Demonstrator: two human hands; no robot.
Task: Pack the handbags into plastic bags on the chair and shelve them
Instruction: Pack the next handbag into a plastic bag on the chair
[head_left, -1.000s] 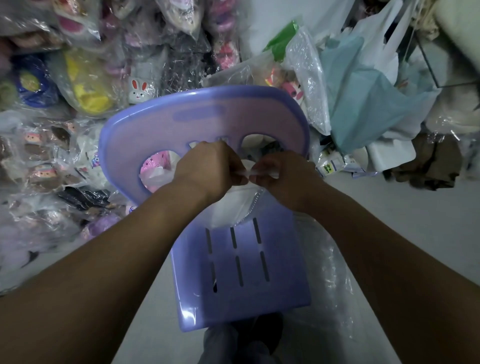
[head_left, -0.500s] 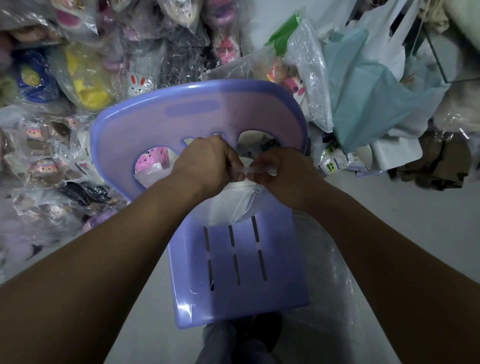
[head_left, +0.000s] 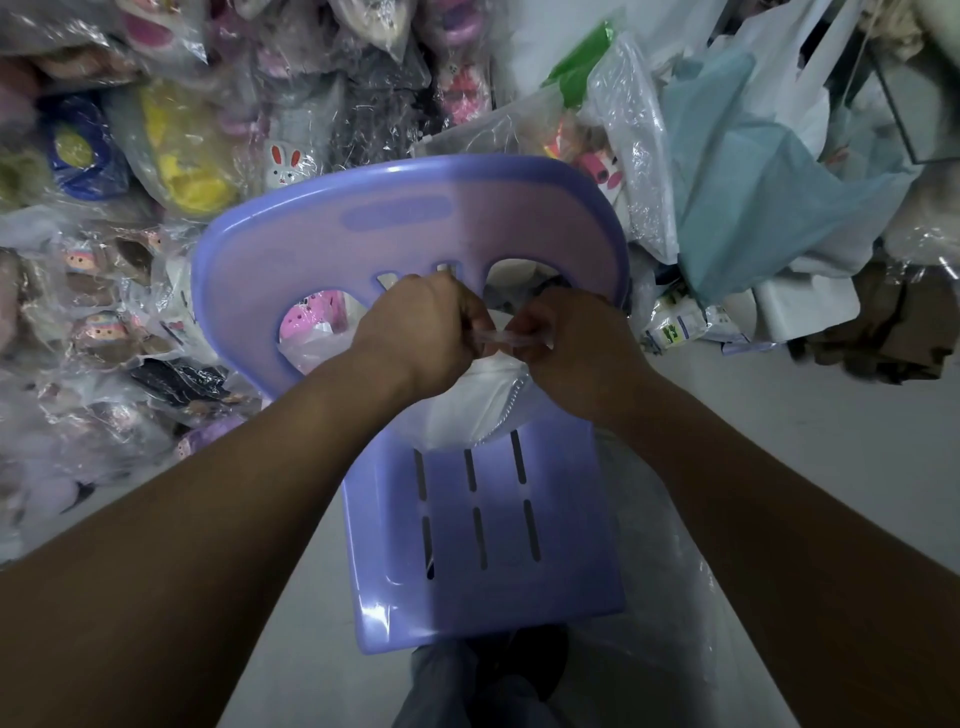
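We see the white handbag lying at the back of the purple chair seat, close under the backrest, already inside a clear plastic bag whose mouth is drawn up above it. A thin chain or zip line runs down the handbag's right edge. Both hands meet over that mouth. Our left hand has its fingers curled and pinches the left end of the gathered plastic. Our right hand, also curled, pinches the right end, so a short strip of film is stretched between them. The two hands are just beside each other, apart only by that strip.

The front part of the slotted seat lies bare. Beside the chair on the right, a loose sheet of clear plastic lies on the floor. Behind the chair and to its left we see a heap of bagged goods, among them a small rabbit face. To the right, a pale blue bag slumps over other wrapped bundles.
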